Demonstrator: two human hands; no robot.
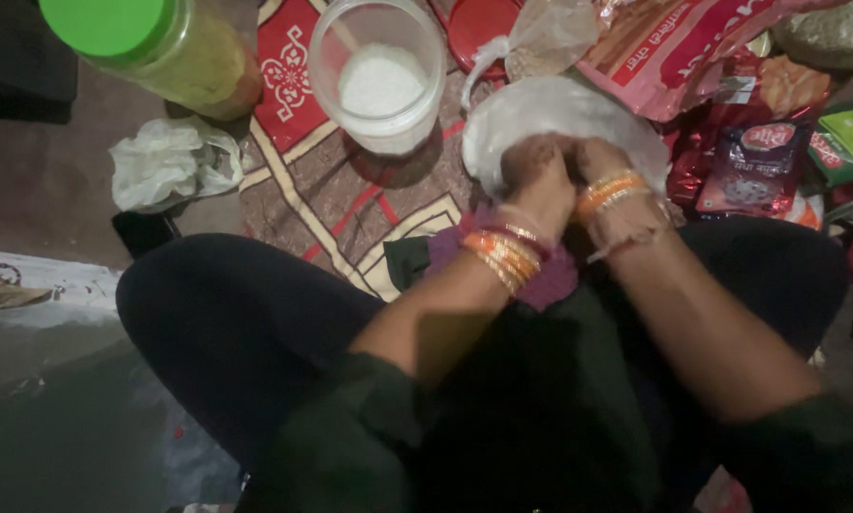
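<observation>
Both my hands are pressed together on a whitish plastic bag (540, 114) lying on the patterned mat (331, 190) in front of my knees. My left hand (538, 180) grips the bag's near edge with closed fingers, orange and gold bangles on the wrist. My right hand (605, 176) sits right beside it, also closed on the bag, with bangles too. What the bag holds is hidden.
An open clear plastic jar (379, 76) with white powder stands left of the bag. A jar with a green lid (151, 47) is at the top left, a crumpled white bag (170, 161) below it. Red and purple food packets (749, 161) crowd the right.
</observation>
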